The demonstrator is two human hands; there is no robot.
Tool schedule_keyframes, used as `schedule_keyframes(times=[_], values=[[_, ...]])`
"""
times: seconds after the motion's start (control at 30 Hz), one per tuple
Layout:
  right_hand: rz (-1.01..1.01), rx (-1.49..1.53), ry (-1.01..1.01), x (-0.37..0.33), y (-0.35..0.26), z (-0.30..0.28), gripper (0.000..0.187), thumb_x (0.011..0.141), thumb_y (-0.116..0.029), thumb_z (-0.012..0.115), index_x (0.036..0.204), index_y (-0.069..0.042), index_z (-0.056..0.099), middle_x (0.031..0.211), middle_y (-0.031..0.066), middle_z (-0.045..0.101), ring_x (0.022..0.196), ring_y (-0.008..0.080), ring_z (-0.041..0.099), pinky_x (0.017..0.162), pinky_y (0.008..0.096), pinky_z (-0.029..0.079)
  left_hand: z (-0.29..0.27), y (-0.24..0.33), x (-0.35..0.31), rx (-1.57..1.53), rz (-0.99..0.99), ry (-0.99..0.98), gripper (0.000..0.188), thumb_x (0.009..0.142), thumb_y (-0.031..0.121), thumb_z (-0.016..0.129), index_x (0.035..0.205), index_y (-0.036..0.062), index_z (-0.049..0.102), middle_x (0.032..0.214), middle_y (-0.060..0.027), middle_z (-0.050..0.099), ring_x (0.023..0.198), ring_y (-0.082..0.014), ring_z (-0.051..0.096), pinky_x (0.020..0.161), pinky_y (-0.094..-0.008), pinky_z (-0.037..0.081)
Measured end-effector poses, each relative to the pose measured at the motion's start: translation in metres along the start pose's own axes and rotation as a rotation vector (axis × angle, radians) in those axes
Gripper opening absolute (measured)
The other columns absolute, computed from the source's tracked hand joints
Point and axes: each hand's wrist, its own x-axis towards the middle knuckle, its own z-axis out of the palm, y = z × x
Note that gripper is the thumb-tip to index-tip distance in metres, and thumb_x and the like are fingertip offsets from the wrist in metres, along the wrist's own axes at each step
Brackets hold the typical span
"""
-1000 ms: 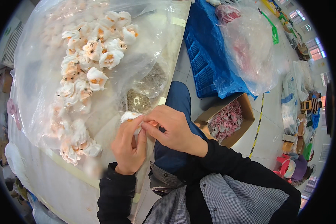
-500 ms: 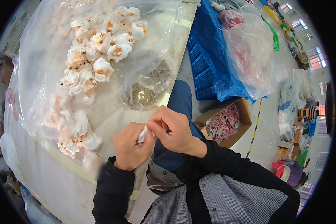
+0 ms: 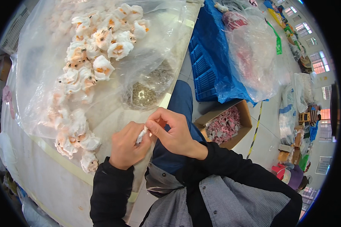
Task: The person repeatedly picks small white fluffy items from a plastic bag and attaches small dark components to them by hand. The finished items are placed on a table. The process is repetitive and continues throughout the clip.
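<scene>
A small white soft fabric piece [image 3: 141,136] is held between both my hands above my lap, near the table's edge. My left hand [image 3: 125,146] is closed round its lower part, so most of it is hidden. With thumb and forefinger, my right hand [image 3: 173,132] pinches at its upper end, close against the left hand. To the left on the table [image 3: 113,125] lies a long pile of white fluffy plush pieces [image 3: 103,68], with orange patches and small dark eye-like dots. One plush piece [image 3: 89,162] lies at the pile's near end.
Clear plastic sheeting [image 3: 38,87] lies under and over part of the pile. A bag of small greyish bits [image 3: 144,94] sits by the table edge. Right of my knee stand a cardboard box of pink scraps [image 3: 225,125] and a blue crate [image 3: 202,72] with filled plastic bags.
My hands have shifted slightly left, still together. More of the white piece shows between them now. The plush piece at the pile's near end, blurred before, now shows sharply.
</scene>
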Motion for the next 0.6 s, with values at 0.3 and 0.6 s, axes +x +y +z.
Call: schedule_keyframes(times=[0.3,0.6], values=[[-0.302,-0.263,-0.02,0.01,-0.001,-0.01,0.007,0.091,-0.006,0.076,0.089,-0.003,0.07,0.078,0.0071,0.064,0.06,0.0142,0.06,0.055,0.027,0.045,0.004,0.006,-0.006,-0.131,-0.141,0.073,0.004,0.085,0.002,0.07,0.089,0.0004,0.07,0.074,-0.012,0.063,0.056,-0.0203,0.057,0.051,-0.0321,0.043],[-0.54,-0.924,0.122,0.057,0.002,-0.03,0.01,0.082,-0.014,0.077,0.088,-0.011,0.069,0.091,0.0031,0.061,0.092,0.0247,0.055,0.083,0.0383,0.041,0.004,-0.005,-0.002,-0.164,-0.254,0.201,0.007,0.086,0.003,0.069,0.083,-0.0029,0.064,0.064,-0.009,0.053,0.057,-0.0129,0.047,0.054,-0.0302,0.04]])
